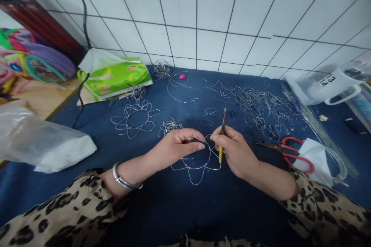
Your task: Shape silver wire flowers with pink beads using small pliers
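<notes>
My left hand [178, 146] is closed in a pinch on the upper edge of a wire flower frame [197, 166] with small pink beads, which lies on the dark blue cloth [179, 208]. My right hand [233, 148] is closed around a thin tool with a yellow handle [222, 139], held upright, its tip close to the same wire loop. The two hands almost meet over the frame. A silver bangle [123, 179] sits on my left wrist, and both arms wear leopard-print sleeves.
A finished wire flower [135, 119] lies at the left. Loose wire scraps [255, 104] spread at the right. Red-handled scissors [285, 150], a green tissue pack [114, 77], a white plastic bag [43, 142] and a white jug [336, 85] surround the work spot.
</notes>
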{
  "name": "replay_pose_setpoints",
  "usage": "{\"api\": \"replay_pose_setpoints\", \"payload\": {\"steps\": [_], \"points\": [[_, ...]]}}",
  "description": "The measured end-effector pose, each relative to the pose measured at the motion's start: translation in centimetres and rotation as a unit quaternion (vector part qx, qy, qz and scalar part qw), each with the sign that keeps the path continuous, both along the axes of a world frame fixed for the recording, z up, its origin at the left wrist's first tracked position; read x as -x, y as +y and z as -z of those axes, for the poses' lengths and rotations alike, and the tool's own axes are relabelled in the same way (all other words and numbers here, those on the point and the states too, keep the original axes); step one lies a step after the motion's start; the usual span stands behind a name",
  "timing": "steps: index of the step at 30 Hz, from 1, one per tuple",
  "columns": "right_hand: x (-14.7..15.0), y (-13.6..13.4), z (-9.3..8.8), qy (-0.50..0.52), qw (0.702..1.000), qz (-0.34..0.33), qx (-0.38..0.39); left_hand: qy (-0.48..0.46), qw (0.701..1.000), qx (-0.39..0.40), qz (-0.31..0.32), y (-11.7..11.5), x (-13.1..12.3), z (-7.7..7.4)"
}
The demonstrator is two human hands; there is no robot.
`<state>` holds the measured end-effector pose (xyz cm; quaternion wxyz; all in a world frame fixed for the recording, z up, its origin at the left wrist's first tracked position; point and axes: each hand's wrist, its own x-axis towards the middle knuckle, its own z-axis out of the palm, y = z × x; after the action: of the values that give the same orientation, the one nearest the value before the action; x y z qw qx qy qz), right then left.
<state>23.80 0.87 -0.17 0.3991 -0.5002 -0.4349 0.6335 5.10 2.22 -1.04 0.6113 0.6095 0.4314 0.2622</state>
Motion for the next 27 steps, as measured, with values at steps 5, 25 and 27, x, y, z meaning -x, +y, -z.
{"api": "replay_pose_setpoints", "payload": {"steps": [5, 25, 27], "points": [[0.03, -0.14, -0.18, 0.011, 1.0, -0.006, 0.019, 0.023, 0.999, -0.024, -0.03, -0.25, -0.19, 0.14], [-0.03, -0.12, -0.22, 0.033, 0.999, -0.02, 0.028, 0.122, 0.956, -0.261, -0.06, -0.45, -0.46, -0.4], [-0.04, -0.13, -0.2, 0.032, 0.999, -0.022, 0.031, 0.128, 0.949, -0.282, -0.058, -0.48, -0.45, -0.41]]}}
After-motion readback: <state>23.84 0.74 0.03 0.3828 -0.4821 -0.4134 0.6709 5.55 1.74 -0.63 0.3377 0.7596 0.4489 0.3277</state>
